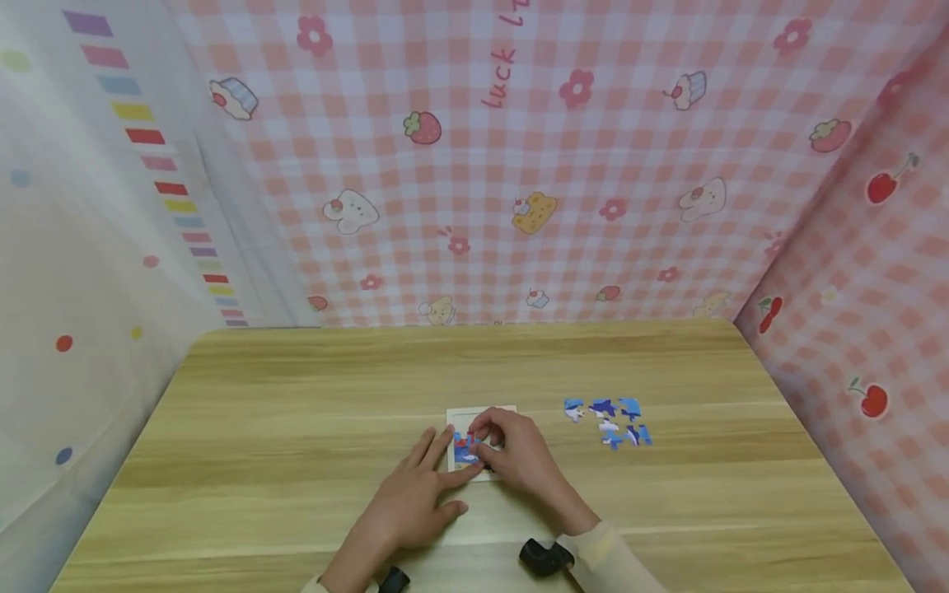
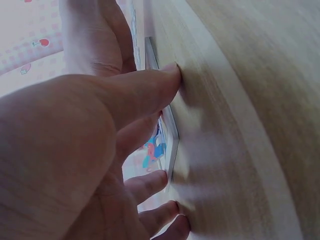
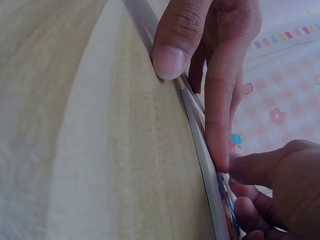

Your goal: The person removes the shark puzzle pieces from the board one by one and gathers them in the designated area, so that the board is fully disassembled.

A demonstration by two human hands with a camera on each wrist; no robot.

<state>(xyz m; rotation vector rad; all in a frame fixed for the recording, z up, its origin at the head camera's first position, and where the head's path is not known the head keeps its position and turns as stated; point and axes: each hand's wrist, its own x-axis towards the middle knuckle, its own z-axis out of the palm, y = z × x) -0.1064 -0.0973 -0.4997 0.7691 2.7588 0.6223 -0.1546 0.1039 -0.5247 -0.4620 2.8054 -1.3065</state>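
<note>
A small white-bordered puzzle frame [image 1: 460,409] lies on the table, partly filled with blue and red picture pieces [image 1: 461,455]. My left hand [image 1: 415,494] lies across its lower left side, with fingers spread and fairly straight; the index finger touches the lower part of the puzzle. Over the frame, my right hand [image 1: 519,449] has curled fingers and pinches a small blue-and-red puzzle piece [image 3: 235,142] near the filled part. That hand hides much of the frame's right side. In the left wrist view, the left thumb [image 2: 150,90] stretches past the frame's edge [image 2: 172,145].
Several loose blue-and-white puzzle pieces [image 1: 604,408] lie to the right of the frame on the wooden table [image 1: 296,395]. A pink checked cloth [image 1: 474,165] hangs behind the table. Black wrist devices [image 1: 546,557] sit by both cuffs.
</note>
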